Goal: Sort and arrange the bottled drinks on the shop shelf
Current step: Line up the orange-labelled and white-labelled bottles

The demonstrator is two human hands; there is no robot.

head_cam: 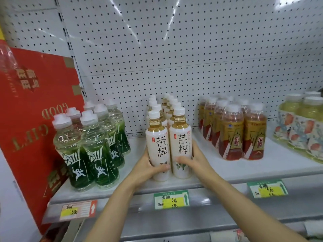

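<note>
Two rows of white-labelled tea bottles run back from the front of the white shelf (218,166). My left hand (148,167) wraps the lower part of the front left tea bottle (157,142). My right hand (194,158) grips the front right tea bottle (181,137) from the right side, thumb across its label. Both front bottles stand upright and touch each other. More tea bottles (170,103) line up behind them.
Green-labelled bottles (90,145) stand in a group to the left, next to a red gift box (31,119). Red-and-gold bottles (234,131) stand to the right, and pale yellow bottles (304,126) at the far right. A pegboard wall backs the shelf; price tags (171,199) line its front edge.
</note>
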